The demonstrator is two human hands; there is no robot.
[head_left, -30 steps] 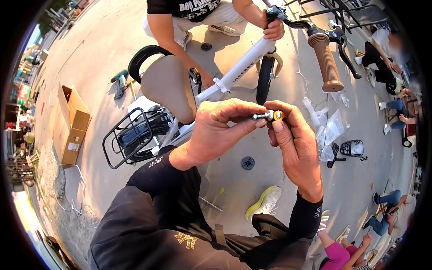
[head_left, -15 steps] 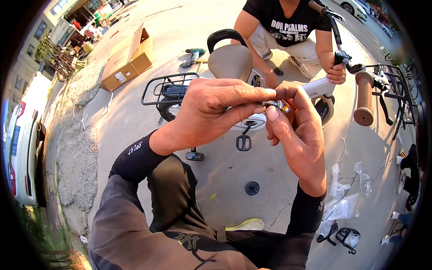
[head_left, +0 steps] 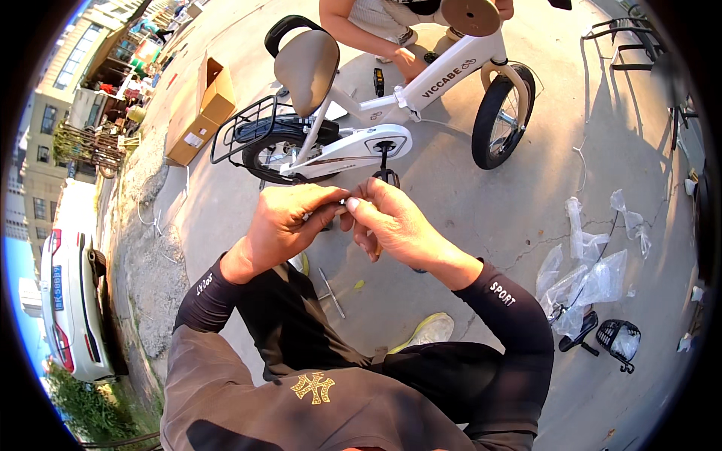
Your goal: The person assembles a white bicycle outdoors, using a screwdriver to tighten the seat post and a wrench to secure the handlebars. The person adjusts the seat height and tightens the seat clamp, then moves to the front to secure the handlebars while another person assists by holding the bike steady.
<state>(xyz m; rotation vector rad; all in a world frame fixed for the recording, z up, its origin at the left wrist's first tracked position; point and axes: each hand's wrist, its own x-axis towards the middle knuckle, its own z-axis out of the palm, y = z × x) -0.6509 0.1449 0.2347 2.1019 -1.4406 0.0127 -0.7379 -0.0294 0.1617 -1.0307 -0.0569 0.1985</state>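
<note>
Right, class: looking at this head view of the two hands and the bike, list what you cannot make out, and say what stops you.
- The small part pinched between the left hand and right hand: head view, mostly covered by fingertips, too small to identify.
- The co-worker behind the white bicycle: cut off by the top edge.
- The handlebar grip: partly cut by the top edge.
- Contents of the plastic bags: unclear through glare.

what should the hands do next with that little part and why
Probably keep turning the small part between the fingertips until it seats. Both the left hand and right hand pinch it in mid-air, apart from the white bicycle, and it is mostly hidden, so its state is unclear.
</note>
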